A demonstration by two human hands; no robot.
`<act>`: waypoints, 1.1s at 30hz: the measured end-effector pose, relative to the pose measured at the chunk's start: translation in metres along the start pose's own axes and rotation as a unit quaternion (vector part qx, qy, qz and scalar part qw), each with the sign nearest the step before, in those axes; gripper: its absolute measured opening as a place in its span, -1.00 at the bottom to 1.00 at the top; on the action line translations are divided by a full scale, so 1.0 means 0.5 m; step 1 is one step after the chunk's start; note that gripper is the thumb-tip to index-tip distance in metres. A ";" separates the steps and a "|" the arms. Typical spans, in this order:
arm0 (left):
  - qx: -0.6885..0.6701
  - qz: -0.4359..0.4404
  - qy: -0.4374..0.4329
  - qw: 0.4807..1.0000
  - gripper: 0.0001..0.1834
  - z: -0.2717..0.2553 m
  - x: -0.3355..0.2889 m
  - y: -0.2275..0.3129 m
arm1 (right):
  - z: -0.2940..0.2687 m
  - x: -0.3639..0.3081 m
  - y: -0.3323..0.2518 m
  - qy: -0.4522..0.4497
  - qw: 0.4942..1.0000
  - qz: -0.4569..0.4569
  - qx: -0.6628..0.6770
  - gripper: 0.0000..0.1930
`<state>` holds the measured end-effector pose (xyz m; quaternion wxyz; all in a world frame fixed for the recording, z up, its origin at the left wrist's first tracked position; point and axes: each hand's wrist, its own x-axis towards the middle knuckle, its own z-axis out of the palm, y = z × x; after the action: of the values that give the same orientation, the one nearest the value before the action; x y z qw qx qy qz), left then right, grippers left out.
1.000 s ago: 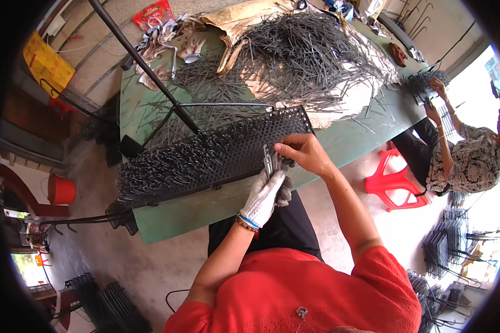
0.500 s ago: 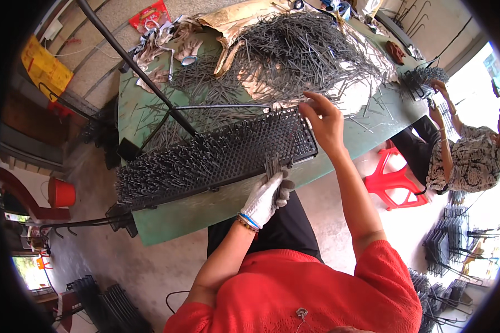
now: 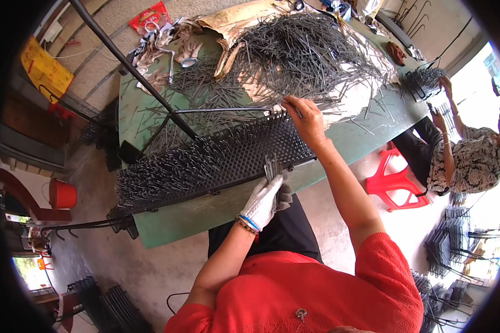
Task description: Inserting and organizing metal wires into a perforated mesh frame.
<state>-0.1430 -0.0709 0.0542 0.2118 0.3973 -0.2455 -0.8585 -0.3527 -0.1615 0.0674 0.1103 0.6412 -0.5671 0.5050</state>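
My left hand [image 3: 265, 202], in a white knitted glove, is closed round a bundle of thin grey metal rods [image 3: 271, 168] that stick up from the fist. It is at the near edge of a long black perforated rack [image 3: 250, 151]. Rods [image 3: 166, 169] stand densely in the rack's left part, while many holes on the right show bare. My bare right hand [image 3: 305, 117] is at the rack's far right edge, fingertips pinched together beside a few upright rods. Whatever lies between those fingertips is too small to make out.
A large heap of loose rods [image 3: 303, 53] covers the green table [image 3: 178, 227] behind the rack. A black metal bar [image 3: 130, 66] slants over the left side. Used gloves [image 3: 189, 51] lie at the back left. At right, another person [image 3: 466, 161] works near a red stool [image 3: 391, 180].
My right hand has moved left and its spread fingers have come together at the rack's far edge. My left hand with the rods stays almost where it was.
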 end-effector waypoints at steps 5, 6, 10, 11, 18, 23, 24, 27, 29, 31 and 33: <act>0.023 0.001 -0.020 1.000 -0.80 -0.002 0.005 -0.002 | 0.005 -0.001 0.006 0.001 0.999 -0.051 -0.020 -0.82; 0.024 0.001 -0.023 0.999 -0.81 -0.003 0.006 -0.001 | 0.005 -0.003 0.005 -0.001 0.999 -0.046 -0.024 -0.82; -0.003 -0.005 -0.011 1.000 -0.81 -0.002 0.007 -0.006 | 0.003 -0.007 -0.004 0.014 1.000 -0.015 -0.020 -0.83; -0.003 -0.005 -0.012 1.000 -0.81 -0.001 0.007 -0.005 | 0.004 -0.008 -0.004 0.014 1.000 -0.015 -0.021 -0.83; -0.006 -0.003 -0.027 1.000 -0.83 0.004 0.009 -0.005 | 0.003 -0.013 0.006 -0.002 1.000 0.003 -0.018 -0.85; -0.013 -0.010 -0.029 0.999 -0.82 -0.002 0.013 -0.008 | 0.006 -0.026 0.013 -0.027 0.999 -0.003 -0.025 -0.86; -0.006 -0.018 -0.029 0.999 -0.81 -0.002 0.012 -0.006 | 0.004 -0.027 0.013 -0.026 0.999 -0.019 -0.032 -0.86; 0.002 -0.031 -0.029 0.999 -0.80 0.002 0.008 0.002 | 0.003 -0.031 0.010 -0.043 0.996 -0.048 -0.054 -0.82; 0.003 -0.035 -0.030 0.999 -0.79 0.004 0.007 0.002 | 0.000 -0.031 0.004 -0.062 0.994 -0.062 -0.070 -0.80; 0.037 -0.024 -0.014 0.999 -0.80 0.005 0.007 0.001 | -0.002 -0.029 -0.004 -0.095 0.988 -0.077 -0.100 -0.75; 0.035 -0.013 -0.013 0.999 -0.81 0.001 0.011 -0.005 | -0.007 -0.025 -0.009 -0.098 0.988 -0.058 -0.099 -0.75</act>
<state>-0.1473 -0.0721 0.0500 0.1832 0.3966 -0.2733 -0.8570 -0.3488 -0.1498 0.0613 0.1462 0.7058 -0.5839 0.3735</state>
